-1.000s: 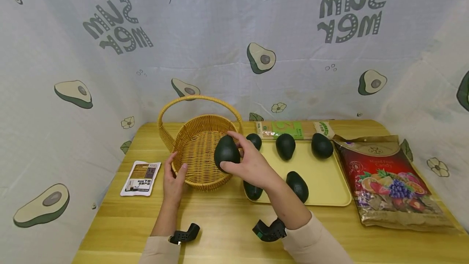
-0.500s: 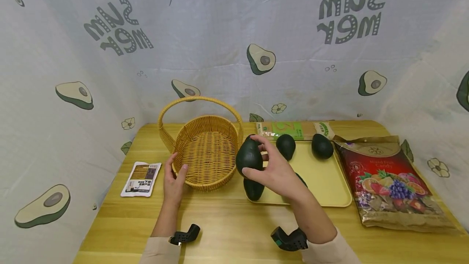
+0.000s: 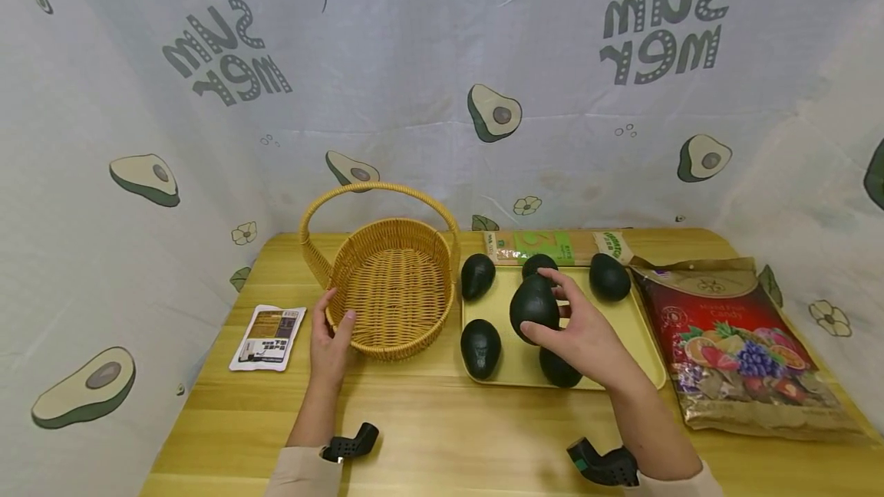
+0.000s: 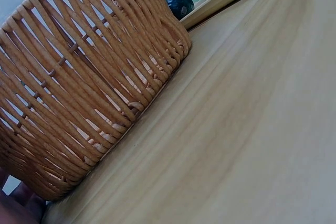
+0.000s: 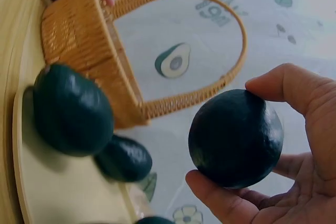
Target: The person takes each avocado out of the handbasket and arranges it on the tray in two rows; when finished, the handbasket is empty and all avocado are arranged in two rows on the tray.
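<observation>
My right hand [image 3: 583, 332] holds a dark green avocado [image 3: 534, 305] between thumb and fingers, just above the yellow tray [image 3: 638, 320]. The right wrist view shows this avocado [image 5: 236, 137] pinched from both sides. Several more avocados lie on the tray: one at the back left [image 3: 477, 276], one at the front left [image 3: 480, 347], one at the back right [image 3: 609, 276], and one partly hidden under my hand [image 3: 559, 368]. My left hand [image 3: 330, 334] grips the near rim of the woven basket [image 3: 390, 282], which holds nothing. The basket wall [image 4: 79, 93] fills the left wrist view.
A small printed packet [image 3: 268, 337] lies left of the basket. A large red dried-fruit bag [image 3: 732, 343] sits right of the tray. A long green-labelled packet [image 3: 552, 244] lies behind the tray. Printed cloth walls enclose the wooden table [image 3: 428, 428].
My right hand has carried the avocado rightwards, from over the basket's rim to above the middle of the tray. The left hand has stayed on the basket.
</observation>
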`<state>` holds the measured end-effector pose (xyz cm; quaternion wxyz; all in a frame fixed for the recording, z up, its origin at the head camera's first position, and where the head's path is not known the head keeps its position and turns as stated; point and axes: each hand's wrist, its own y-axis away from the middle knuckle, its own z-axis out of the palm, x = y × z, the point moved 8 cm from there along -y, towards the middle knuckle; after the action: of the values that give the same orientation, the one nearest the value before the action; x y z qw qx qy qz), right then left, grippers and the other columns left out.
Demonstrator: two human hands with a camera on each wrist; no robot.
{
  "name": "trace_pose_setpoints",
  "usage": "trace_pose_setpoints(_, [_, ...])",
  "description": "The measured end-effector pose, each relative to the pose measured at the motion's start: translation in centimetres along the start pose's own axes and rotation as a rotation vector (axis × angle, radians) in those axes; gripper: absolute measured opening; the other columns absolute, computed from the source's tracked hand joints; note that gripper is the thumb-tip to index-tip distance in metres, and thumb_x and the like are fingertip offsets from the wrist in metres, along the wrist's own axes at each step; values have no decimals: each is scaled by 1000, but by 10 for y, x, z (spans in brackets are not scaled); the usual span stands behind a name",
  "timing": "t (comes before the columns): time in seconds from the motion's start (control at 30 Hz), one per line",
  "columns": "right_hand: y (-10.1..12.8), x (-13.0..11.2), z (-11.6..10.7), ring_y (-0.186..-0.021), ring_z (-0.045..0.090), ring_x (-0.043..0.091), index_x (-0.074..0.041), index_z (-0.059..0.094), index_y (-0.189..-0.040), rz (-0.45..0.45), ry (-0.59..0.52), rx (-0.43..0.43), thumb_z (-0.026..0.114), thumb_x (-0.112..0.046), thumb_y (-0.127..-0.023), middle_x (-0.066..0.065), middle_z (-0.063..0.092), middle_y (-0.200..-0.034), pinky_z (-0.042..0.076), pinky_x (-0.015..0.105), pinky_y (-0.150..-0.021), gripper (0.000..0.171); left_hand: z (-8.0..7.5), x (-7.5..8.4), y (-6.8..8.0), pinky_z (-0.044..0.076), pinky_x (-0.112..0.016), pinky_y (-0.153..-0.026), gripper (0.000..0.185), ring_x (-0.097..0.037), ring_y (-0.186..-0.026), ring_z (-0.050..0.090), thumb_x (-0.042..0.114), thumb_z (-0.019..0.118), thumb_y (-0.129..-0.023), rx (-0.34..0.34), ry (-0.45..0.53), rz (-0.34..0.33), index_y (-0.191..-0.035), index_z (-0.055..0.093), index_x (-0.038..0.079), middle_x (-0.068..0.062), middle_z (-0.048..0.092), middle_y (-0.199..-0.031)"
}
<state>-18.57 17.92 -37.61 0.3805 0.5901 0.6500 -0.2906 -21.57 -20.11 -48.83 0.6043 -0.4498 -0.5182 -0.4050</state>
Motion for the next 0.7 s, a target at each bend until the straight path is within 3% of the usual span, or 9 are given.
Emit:
trace_pose_setpoints(0.2, [5,27,-23,-122,49,52,-15,21,-162,37,70,29,74,-34,-94,32,36,-151,55,53,-82,89,0,0,-1,35,-9,-104,55,-33,-147,34,8,53,-104,1,12,4,-154,32,4,-18,33,-160])
trace_pose_setpoints(0.43, [15,62,-48,-125,44,56,-18,15,-164,102,107,26,67,-41,-98,36,31,-152,50,62,-87,87,1,1,-1,35,-10,-104,55,-33,-145,35,9,52,-104,1,10,4,-154,32,4,-19,34,-159])
trace_pose_setpoints(0.57, [19,81,-61,-124,46,58,-14,15,-164,140,128,37,65,-41,-100,38,31,-152,52,59,-85,86,2,0,0,36,-10,-103,54,-33,-145,36,10,52,-104,0,12,4,-154,32,4,-20,35,-158])
trace_pose_setpoints(0.7, [23,96,-72,-119,51,54,-9,13,-164,167,152,42,64,-42,-100,40,33,-150,52,49,-78,88,1,0,0,36,-10,-103,54,-33,-144,36,9,53,-104,1,18,6,-154,32,3,-20,34,-158])
